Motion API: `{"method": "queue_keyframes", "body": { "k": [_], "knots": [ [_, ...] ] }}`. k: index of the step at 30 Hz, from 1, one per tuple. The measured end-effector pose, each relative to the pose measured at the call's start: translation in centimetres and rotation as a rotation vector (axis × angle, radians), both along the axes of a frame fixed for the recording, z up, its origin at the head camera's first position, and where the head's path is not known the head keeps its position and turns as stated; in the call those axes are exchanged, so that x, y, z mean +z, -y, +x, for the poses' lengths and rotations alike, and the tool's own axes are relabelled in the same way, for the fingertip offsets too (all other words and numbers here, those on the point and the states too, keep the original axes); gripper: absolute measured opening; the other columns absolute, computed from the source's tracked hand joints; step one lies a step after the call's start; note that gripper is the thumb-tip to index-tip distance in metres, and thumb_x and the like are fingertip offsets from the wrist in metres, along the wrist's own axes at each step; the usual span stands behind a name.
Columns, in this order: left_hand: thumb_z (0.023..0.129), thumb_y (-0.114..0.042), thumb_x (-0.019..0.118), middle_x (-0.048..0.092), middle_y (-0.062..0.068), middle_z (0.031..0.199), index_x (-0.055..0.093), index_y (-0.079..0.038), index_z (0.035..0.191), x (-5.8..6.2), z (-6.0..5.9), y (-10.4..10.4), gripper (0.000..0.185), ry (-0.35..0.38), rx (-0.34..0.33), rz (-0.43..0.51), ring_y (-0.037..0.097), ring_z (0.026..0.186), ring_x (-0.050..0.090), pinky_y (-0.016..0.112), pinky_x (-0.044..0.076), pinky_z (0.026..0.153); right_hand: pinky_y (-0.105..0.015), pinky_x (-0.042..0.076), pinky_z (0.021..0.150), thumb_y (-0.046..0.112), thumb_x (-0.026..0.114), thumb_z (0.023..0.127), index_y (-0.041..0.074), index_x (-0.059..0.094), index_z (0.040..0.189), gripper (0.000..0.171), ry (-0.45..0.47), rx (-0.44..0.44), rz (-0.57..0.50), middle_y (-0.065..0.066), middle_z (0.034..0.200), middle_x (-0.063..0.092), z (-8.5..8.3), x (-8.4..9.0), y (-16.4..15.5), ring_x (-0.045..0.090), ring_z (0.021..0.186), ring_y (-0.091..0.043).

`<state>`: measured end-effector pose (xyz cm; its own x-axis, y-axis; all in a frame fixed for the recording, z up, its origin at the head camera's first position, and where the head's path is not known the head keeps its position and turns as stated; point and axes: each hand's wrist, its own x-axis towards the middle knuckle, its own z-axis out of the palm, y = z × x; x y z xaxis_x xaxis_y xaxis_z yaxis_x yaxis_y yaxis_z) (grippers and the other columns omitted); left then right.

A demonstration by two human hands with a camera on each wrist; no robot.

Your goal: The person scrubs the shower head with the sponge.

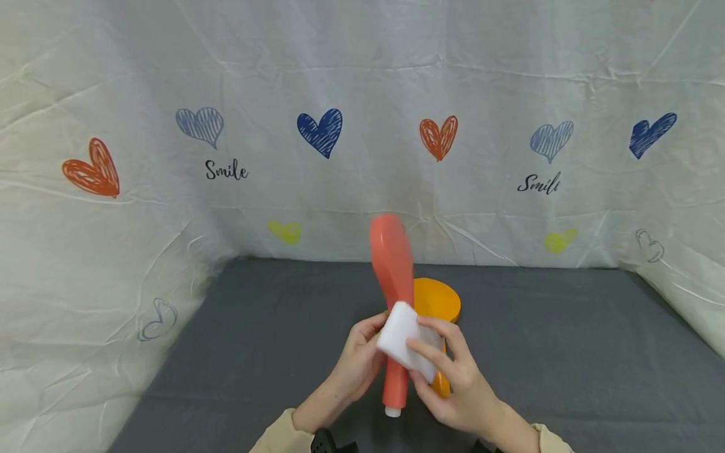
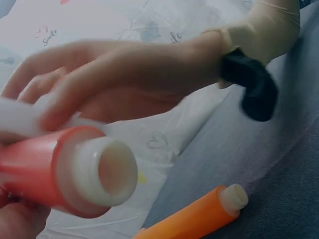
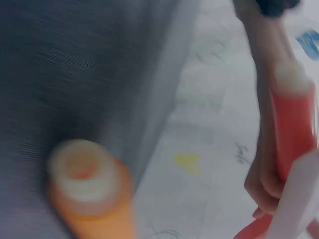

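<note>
My left hand (image 1: 362, 355) grips the coral shower head (image 1: 393, 261) by its handle, broad head up. Its hollow white end (image 2: 117, 172) faces the left wrist camera. In my right hand (image 1: 461, 377) is a white sponge (image 1: 410, 340), pinched between fingers and thumb and laid across the coral handle, which it partly hides. Behind the hands, an orange shower head (image 1: 438, 299) lies on the dark cloth, its handle partly covered by the sponge and right hand. The right wrist view shows the left hand (image 3: 269, 172) around the coral handle, with blur.
A dark grey cloth (image 1: 272, 314) covers the table under both hands. At the back and sides hangs a pale sheet (image 1: 374, 176) printed with hearts and "Smile". The orange handle's whitish end (image 3: 84, 174) points towards me.
</note>
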<state>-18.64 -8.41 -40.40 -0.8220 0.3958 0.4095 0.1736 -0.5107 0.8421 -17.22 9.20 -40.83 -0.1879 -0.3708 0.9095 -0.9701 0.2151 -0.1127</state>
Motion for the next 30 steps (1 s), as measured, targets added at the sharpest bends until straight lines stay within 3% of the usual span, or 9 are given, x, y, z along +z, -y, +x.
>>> {"method": "queue_keyframes", "body": {
  "k": [5,9,12,16,18,21,24,27,30],
  "knots": [
    [0.1,-0.008,0.039,0.065,0.007,0.104,0.051,0.006,0.124,0.3,-0.2,0.3,0.031,0.04,-0.006,0.039,0.018,0.087,0.065,0.031,0.051,0.081,-0.037,0.038,0.091,0.016,0.052,0.09,0.003,0.061,0.112,0.027,-0.167,0.08,0.215,-0.027,0.118,0.048,1.4,-0.7,-0.7,0.044,0.108,-0.034],
    [0.1,-0.009,0.041,0.066,0.009,0.103,0.052,0.004,0.125,0.2,-0.2,0.2,0.031,0.066,-0.016,0.045,0.019,0.087,0.065,0.032,0.051,0.082,-0.039,0.039,0.087,0.015,0.05,0.088,0.004,0.061,0.111,0.027,-0.213,0.081,0.231,-0.026,0.117,0.05,1.0,-0.6,-1.0,0.046,0.106,-0.034],
    [0.097,-0.007,0.046,0.065,0.006,0.105,0.059,-0.002,0.121,0.0,-0.1,0.0,0.027,0.074,0.001,0.037,0.016,0.088,0.063,0.029,0.052,0.079,-0.037,0.039,0.086,0.017,0.052,0.09,0.002,0.061,0.111,0.027,-0.153,0.021,0.114,-0.03,0.117,0.047,0.0,-0.3,-0.8,0.046,0.105,-0.035],
    [0.094,-0.002,0.05,0.061,0.006,0.114,0.06,-0.001,0.12,-0.2,0.1,-0.3,0.028,0.081,0.005,0.005,0.015,0.092,0.062,0.03,0.051,0.081,-0.026,0.039,0.083,0.026,0.054,0.093,-0.004,0.055,0.115,0.037,0.035,-0.095,-0.055,-0.031,0.121,0.041,-1.3,-0.2,-0.5,0.043,0.106,-0.034],
    [0.094,-0.003,0.05,0.058,0.009,0.118,0.054,0.006,0.125,-0.2,0.1,-0.4,0.032,0.075,-0.018,-0.017,0.018,0.095,0.062,0.033,0.05,0.085,-0.024,0.04,0.082,0.029,0.053,0.094,-0.006,0.051,0.118,0.042,0.103,-0.126,-0.094,-0.031,0.123,0.039,-1.7,-0.3,-0.5,0.042,0.108,-0.034],
    [0.096,-0.003,0.047,0.057,0.01,0.12,0.048,0.01,0.128,-0.1,0.2,-0.4,0.035,0.043,-0.034,-0.034,0.018,0.098,0.06,0.033,0.049,0.086,-0.025,0.039,0.082,0.03,0.052,0.094,-0.005,0.05,0.12,0.044,0.123,-0.153,-0.079,-0.03,0.125,0.038,-1.5,-0.6,-0.6,0.042,0.109,-0.034],
    [0.097,-0.005,0.045,0.059,0.005,0.113,0.053,0.004,0.124,0.0,0.2,-0.4,0.03,0.014,-0.016,-0.028,0.015,0.095,0.057,0.028,0.049,0.083,-0.028,0.038,0.084,0.028,0.053,0.094,-0.002,0.053,0.119,0.039,0.063,-0.138,-0.002,-0.029,0.125,0.039,-0.7,-1.1,-0.8,0.043,0.108,-0.033],
    [0.098,-0.007,0.042,0.063,0.004,0.105,0.055,0.003,0.12,0.0,0.2,-0.2,0.027,0.005,-0.019,-0.009,0.014,0.09,0.059,0.026,0.049,0.079,-0.03,0.038,0.091,0.025,0.053,0.093,0.002,0.056,0.118,0.034,-0.053,-0.108,0.122,-0.028,0.123,0.043,0.4,-1.5,-1.1,0.044,0.108,-0.033],
    [0.1,-0.009,0.037,0.064,0.004,0.103,0.053,0.003,0.12,0.0,0.2,-0.1,0.028,0.03,-0.043,0.003,0.015,0.084,0.062,0.027,0.05,0.077,-0.035,0.041,0.091,0.02,0.051,0.093,0.003,0.059,0.116,0.029,-0.178,-0.056,0.249,-0.027,0.12,0.047,1.2,-1.8,-1.4,0.045,0.108,-0.034]
  ]
}}
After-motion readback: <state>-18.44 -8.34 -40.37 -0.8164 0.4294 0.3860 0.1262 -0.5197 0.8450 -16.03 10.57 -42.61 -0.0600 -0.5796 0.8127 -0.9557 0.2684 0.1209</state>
